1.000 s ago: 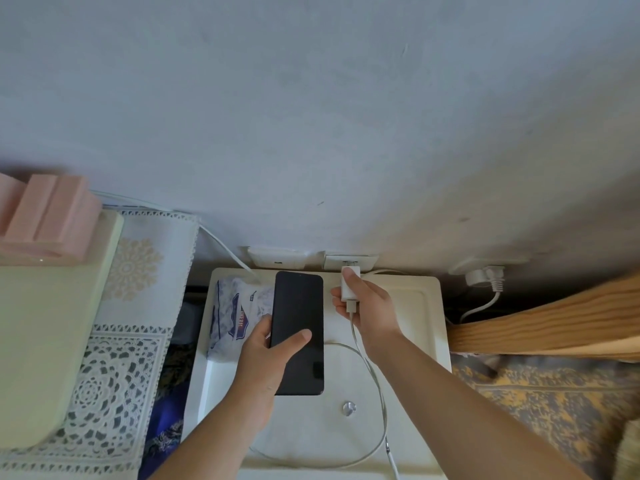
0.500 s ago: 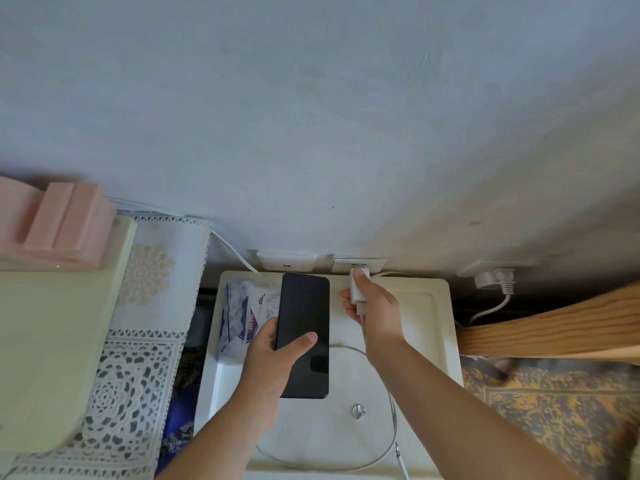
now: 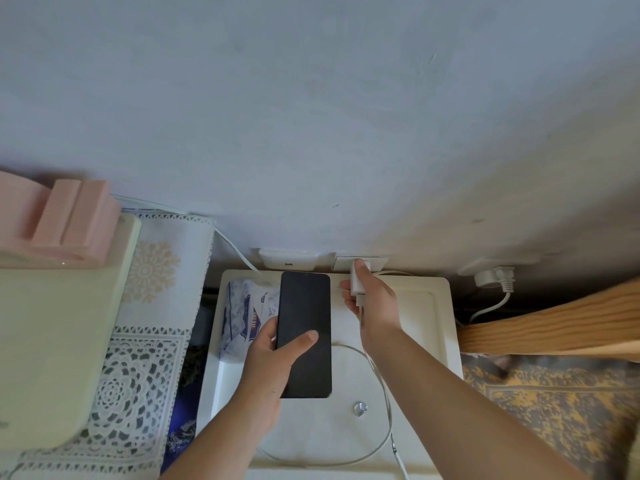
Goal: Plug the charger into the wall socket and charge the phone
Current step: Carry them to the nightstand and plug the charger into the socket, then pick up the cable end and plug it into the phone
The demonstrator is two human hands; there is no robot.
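While a pale green appliance [image 3: 52,341] and a pink holder [image 3: 69,216] are sitting on the lace cloth [image 3: 138,358] at far left, the work is happening over the white table [image 3: 440,323] in the middle. A tissue pack [image 3: 242,306] is lying at the table's left rear corner. Just right of it, the left hand [image 3: 270,368] is holding the phone [image 3: 304,334] dark screen up, thumb lying across the glass and fingers curled under its left edge, hovering above the tabletop. A small shiny knob [image 3: 360,408] is sitting below the phone.

Moving right, the right hand [image 3: 374,303] is pinching the white charger [image 3: 358,282] between thumb and fingers, its front end pointing at the wall socket [image 3: 377,262] directly behind the table. Whether the prongs are already entering the socket cannot be told; the charger's tip is sitting at the plate's face. The cable [image 3: 384,403] is trailing from the charger's rear under the wrist and looping across the table toward the near edge.

To seat the charger well, the hand probably should be keeping the body square to the plate and pushing straight in, not rocking it, with the cable loop staying slack so it is not tugging sideways. The phone seems best kept steady and clear of the cable until the free connector is picked up. Farther right, another white plug [image 3: 498,277] is occupying a separate outlet, beside a wooden frame [image 3: 554,327].
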